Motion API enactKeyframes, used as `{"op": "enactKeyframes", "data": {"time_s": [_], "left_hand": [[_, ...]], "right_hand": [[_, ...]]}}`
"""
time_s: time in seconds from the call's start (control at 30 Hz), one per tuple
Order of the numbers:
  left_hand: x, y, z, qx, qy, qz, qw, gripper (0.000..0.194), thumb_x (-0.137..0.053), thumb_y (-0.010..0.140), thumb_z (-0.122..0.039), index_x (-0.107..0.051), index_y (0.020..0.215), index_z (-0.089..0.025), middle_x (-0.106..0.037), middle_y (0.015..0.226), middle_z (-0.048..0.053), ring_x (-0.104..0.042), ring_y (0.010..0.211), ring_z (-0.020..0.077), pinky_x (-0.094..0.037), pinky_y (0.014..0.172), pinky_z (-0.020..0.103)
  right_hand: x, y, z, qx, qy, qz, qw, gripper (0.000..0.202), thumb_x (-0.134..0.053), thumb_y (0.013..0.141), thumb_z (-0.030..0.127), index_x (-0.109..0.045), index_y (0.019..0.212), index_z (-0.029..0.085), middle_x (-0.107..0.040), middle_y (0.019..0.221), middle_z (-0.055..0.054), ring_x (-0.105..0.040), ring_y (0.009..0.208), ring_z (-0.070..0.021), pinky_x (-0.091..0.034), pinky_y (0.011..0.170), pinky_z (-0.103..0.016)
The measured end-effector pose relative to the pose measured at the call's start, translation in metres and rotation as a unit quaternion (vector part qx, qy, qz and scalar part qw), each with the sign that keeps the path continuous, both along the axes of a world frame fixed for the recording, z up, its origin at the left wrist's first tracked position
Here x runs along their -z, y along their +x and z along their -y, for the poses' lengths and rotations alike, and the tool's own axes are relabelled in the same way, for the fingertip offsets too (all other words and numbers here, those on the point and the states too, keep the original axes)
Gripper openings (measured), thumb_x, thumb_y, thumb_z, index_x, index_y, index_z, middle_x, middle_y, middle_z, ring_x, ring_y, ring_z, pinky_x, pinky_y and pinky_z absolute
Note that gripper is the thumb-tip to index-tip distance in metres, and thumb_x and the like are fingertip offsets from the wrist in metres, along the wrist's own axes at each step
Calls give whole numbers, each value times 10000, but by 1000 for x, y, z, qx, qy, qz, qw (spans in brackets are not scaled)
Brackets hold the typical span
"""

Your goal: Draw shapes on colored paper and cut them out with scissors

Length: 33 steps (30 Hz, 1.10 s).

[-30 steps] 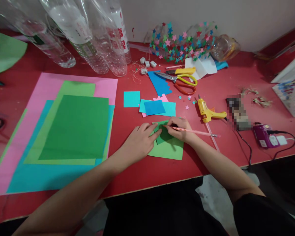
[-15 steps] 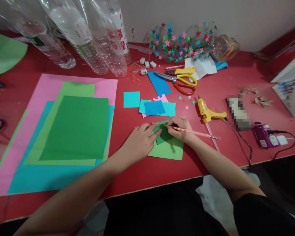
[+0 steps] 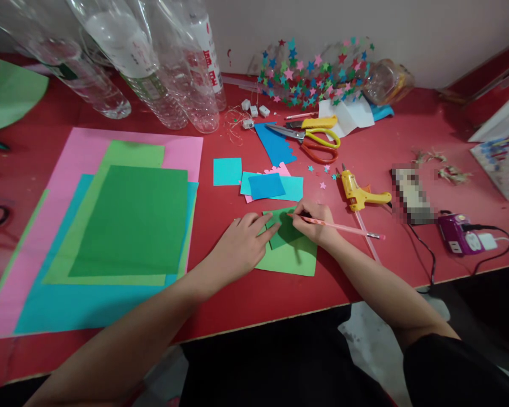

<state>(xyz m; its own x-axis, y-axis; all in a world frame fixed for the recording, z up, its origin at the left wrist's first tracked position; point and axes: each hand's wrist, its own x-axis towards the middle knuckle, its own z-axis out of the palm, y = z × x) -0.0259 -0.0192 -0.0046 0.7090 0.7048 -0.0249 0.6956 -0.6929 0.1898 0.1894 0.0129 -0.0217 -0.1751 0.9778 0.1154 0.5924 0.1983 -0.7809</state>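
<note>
My right hand [image 3: 316, 221] grips a pink pencil [image 3: 348, 229], its tip over a small dark green sheet [image 3: 282, 232]. That sheet lies on a light green sheet [image 3: 288, 264]. With fingers stretched out, my left hand [image 3: 248, 240] presses on the left side of the dark green sheet. Just beyond my hands are a blue piece [image 3: 267, 186] on a turquoise strip [image 3: 294, 188], and a turquoise rectangle [image 3: 227, 172]. Whatever marks the pencil has made are too small to tell.
Large coloured sheets [image 3: 131, 226] are stacked at left, below several plastic bottles [image 3: 169, 96]. Scissors [image 3: 318, 144], a yellow cutter [image 3: 318, 122] and a star-covered bottle [image 3: 314, 73] lie at the back. A yellow glue gun [image 3: 358, 192] and a purple power adapter [image 3: 458, 234] are at right.
My right hand has shifted slightly to the right with the pencil, whose tip moved rightward over the dark green sheet. My left hand stays in place.
</note>
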Motion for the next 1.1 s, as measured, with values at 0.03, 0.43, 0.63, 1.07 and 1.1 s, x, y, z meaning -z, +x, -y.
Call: {"op": "enactKeyframes", "data": {"time_s": [0.03, 0.43, 0.63, 1.07, 1.1], "left_hand": [[0, 0, 0, 0, -1, 0, 1000, 470, -423, 920, -164, -480, 1386, -181, -461, 1435, 124, -453, 1173, 284, -438, 896, 430], [-1, 1, 0, -2, -2, 1, 1000, 476, -428, 917, -169, -477, 1390, -185, -456, 1440, 124, -471, 1136, 283, -443, 894, 435], [0, 0, 0, 0, -1, 0, 1000, 474, -436, 917, -166, -472, 1390, -179, -454, 1445, 125, -471, 1140, 283, -433, 888, 430], [1, 0, 0, 3, 11, -7, 1000, 463, -424, 916, -166, -494, 1373, -187, -464, 1436, 111, -473, 1107, 278, -443, 859, 413], [2, 0, 0, 3, 12, -6, 1000, 462, -425, 915, -166, -497, 1371, -185, -467, 1433, 113, -474, 1103, 279, -445, 855, 413]], "right_hand": [[1, 0, 0, 2, -2, 0, 1000, 80, -502, 673, 185, -465, 607, 209, -476, 524, 46, -414, 481, -85, -309, 474, -206], [2, 2, 0, 5, -5, 4, 1000, 94, -512, 672, 170, -463, 604, 212, -470, 520, 52, -409, 475, -85, -299, 470, -210], [4, 3, 0, -29, 19, 19, 999, 99, -504, 684, 157, -466, 608, 210, -502, 546, 44, -429, 497, -87, -323, 504, -213], [-3, 1, 2, -102, 25, 28, 994, 129, -504, 712, 204, -445, 597, 210, -431, 510, 50, -387, 474, -83, -303, 484, -206], [-4, 0, 2, -106, 25, 27, 994, 130, -505, 712, 207, -448, 595, 209, -430, 510, 49, -385, 475, -83, -303, 482, -206]]}}
